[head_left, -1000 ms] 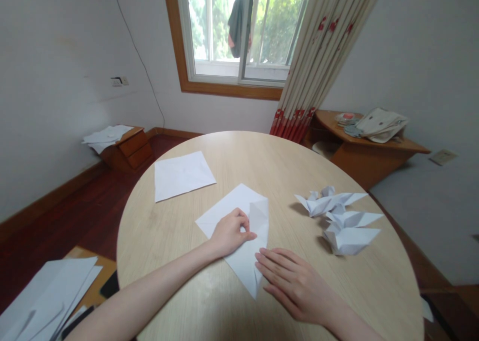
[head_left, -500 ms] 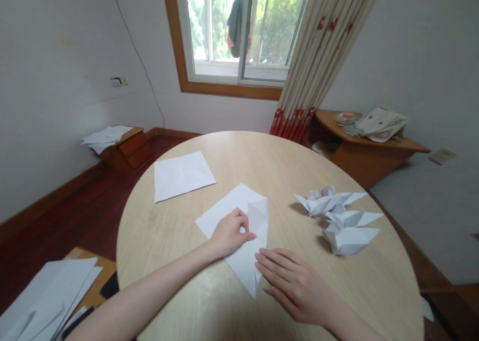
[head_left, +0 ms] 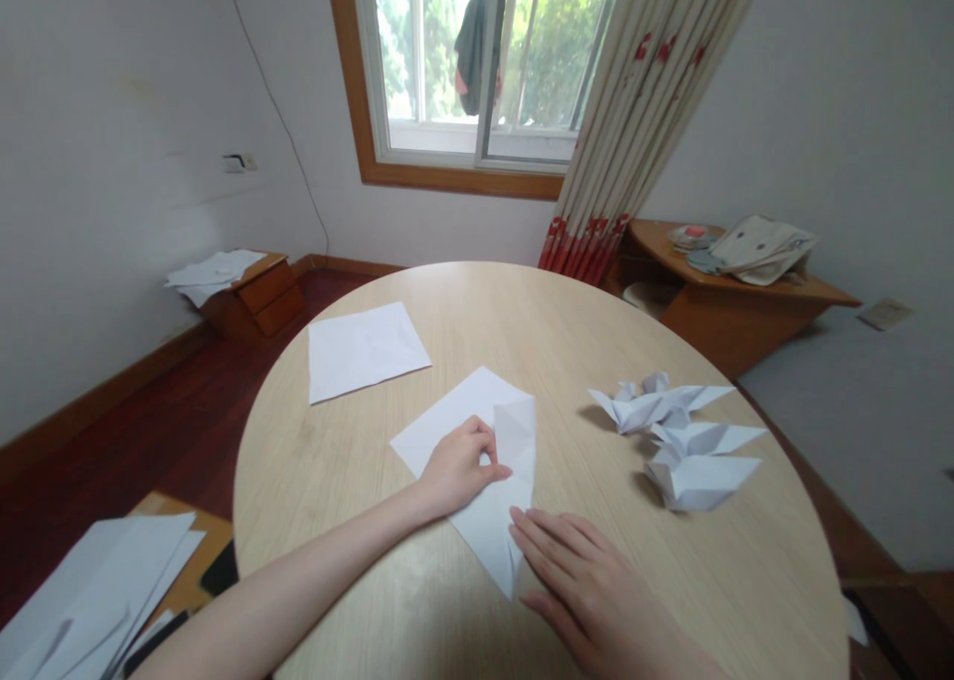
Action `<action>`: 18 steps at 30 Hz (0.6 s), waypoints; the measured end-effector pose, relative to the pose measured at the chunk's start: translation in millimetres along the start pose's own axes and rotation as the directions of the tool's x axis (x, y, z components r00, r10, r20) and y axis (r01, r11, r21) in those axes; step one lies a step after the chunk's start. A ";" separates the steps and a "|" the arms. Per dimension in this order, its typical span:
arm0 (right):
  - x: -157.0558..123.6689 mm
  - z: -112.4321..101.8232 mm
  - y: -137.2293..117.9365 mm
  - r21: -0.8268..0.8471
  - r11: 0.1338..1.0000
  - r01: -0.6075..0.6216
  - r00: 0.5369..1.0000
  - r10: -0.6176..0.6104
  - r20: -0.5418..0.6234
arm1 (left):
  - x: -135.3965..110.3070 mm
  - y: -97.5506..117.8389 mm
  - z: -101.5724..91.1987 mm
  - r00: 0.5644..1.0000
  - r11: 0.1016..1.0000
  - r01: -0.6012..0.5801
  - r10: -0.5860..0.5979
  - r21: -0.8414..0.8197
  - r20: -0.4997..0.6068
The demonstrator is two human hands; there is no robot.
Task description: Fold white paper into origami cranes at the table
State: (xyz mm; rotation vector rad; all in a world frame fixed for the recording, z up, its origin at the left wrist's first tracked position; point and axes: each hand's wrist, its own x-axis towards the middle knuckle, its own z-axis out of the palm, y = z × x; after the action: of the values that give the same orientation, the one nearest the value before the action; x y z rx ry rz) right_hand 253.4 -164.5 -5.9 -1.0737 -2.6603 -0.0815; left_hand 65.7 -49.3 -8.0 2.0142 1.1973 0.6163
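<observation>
On the round pale-wood table (head_left: 328, 451), our curled left hand (head_left: 458, 466) pinches the folded white paper sheet (head_left: 488, 531) beside its raised flap (head_left: 516, 441), while our flat open right hand (head_left: 588, 591) rests just alongside. We judge this mid-fold; the flap seems to need creasing down next.

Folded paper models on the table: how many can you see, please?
3. All lie on the right of the table: the far model, the middle model and the near model, the last two touching. Another could be hidden behind them.
</observation>
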 end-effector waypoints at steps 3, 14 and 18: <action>0.4 -0.6 -1.1 -0.041 0.999 0.007 1.000 -0.007 -0.011 | 0.1 -0.6 0.4 1.000 1.000 -0.006 0.006 0.002 -0.004; -5.3 16.5 -12.5 -0.133 0.990 -0.039 0.988 0.019 -0.153 | 0.1 0.1 0.2 1.000 1.000 -0.009 0.009 0.016 0.005; -9.5 20.2 -15.0 -0.143 0.989 -0.037 0.984 0.011 -0.178 | 0.3 0.2 0.4 1.000 1.000 -0.009 0.009 0.016 0.001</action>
State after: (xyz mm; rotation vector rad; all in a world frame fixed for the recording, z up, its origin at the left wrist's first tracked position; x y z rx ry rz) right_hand 245.0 -178.6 -27.2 -1.0869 -2.5130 -0.3558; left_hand 66.2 -49.2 -8.1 2.0338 1.1967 0.6118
